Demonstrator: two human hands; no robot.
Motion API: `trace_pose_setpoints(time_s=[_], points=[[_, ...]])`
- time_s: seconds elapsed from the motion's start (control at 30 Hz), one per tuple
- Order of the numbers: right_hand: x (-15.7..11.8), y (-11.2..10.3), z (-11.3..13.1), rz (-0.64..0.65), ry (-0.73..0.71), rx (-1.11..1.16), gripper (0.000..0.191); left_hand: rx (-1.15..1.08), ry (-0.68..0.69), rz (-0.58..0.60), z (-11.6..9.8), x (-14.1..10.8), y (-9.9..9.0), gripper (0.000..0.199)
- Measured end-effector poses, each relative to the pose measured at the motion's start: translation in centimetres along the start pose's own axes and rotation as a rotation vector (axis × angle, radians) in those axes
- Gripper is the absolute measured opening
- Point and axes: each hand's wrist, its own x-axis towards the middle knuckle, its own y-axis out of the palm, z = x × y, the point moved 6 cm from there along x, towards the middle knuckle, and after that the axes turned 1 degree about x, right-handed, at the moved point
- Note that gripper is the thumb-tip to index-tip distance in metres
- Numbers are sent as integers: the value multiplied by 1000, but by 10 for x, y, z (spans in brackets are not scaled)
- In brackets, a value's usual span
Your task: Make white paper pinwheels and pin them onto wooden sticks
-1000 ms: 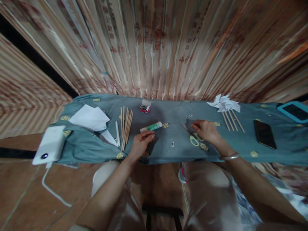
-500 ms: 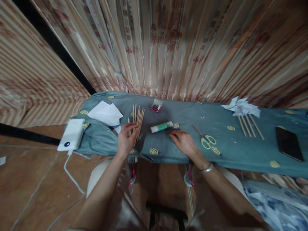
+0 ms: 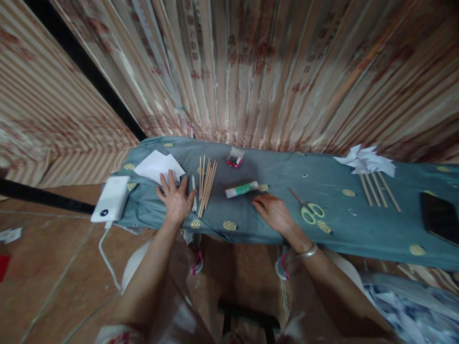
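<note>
My left hand (image 3: 176,198) is spread open, its fingertips at the lower edge of the white paper sheets (image 3: 152,165) on the left of the cloth-covered table. Just right of it lie a white pen-like stick (image 3: 194,191) and a loose bundle of thin wooden sticks (image 3: 207,186). My right hand (image 3: 273,211), with a bracelet at the wrist, rests on the cloth with its fingers curled together and nothing visible in them. A green and white glue stick (image 3: 242,189) lies beyond its fingertips. Scissors (image 3: 306,209) with pale green handles lie to its right.
A small open box of pins (image 3: 234,157) stands near the back edge. Far right are white paper pinwheels (image 3: 367,160) on wooden sticks and a black phone (image 3: 441,217). A white power bank (image 3: 111,198) with a cable is at the left end. A curtain (image 3: 251,71) hangs behind.
My left hand has let go of the wooden sticks and moved left to the paper, its fingers spreading. The right hand has stayed in place. The view has shifted slightly.
</note>
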Motion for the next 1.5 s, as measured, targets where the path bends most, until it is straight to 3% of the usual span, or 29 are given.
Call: trace_pose_setpoints(time_s=[0.27,0.47,0.63,0.77,0.93,1.1,1.23,1.37,1.5], points=[[-4,-6,-4,-50,-40,46,23,-12,-67,7,-5,9,7,64],[-6,-14,-5,-54,-30,44,20,-48,-29,-21,-3,5,10,73],[-7,-13,-4,-26,-25,36,20,-110,30,-94,-9,1,1,77],[-9,-17,-6,-47,-1,57,20,-142,207,-132,-41,-11,-9,75],[-15,-30,-17,-138,83,139,22,-106,625,-111,-109,-52,-6,68],[-28,-52,-40,-302,183,179,27,-100,917,56,-158,-97,16,54],[-43,-70,-52,-384,229,170,28,-81,1039,140,-181,-120,28,46],[-58,-75,-43,-311,132,199,24,-21,1104,184,-198,-134,34,44],[-72,-66,-28,-143,-45,174,38,-5,1146,152,-213,-141,37,42]])
